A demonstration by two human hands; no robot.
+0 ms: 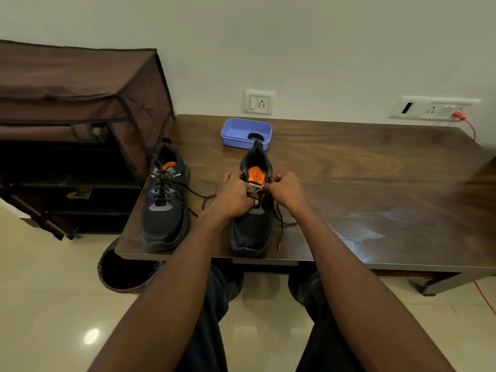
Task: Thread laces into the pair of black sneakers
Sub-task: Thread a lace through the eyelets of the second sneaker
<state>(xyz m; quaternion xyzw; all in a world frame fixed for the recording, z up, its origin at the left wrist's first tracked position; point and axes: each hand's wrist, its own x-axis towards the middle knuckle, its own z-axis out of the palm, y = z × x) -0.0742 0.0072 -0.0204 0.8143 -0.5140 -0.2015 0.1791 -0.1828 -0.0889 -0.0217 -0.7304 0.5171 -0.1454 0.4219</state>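
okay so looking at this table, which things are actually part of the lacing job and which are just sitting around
Part of the job: right sneaker, its lace, left hand, right hand, laced left sneaker.

Just lying about: blue plastic tub, brown fabric shoe rack, wall sockets.

Landmark: purple tray at the far edge of the table.
Insole print: "AIR" in dark letters, running lengthwise on the orange insole of the right-hand sneaker, directly in front of the tray. Further characters on this insole are too small to read.
Tongue label: a small light logo with short lettering on the left-hand sneaker, in front of and left of the tray. Lettering not legible.
Other readable text: none.
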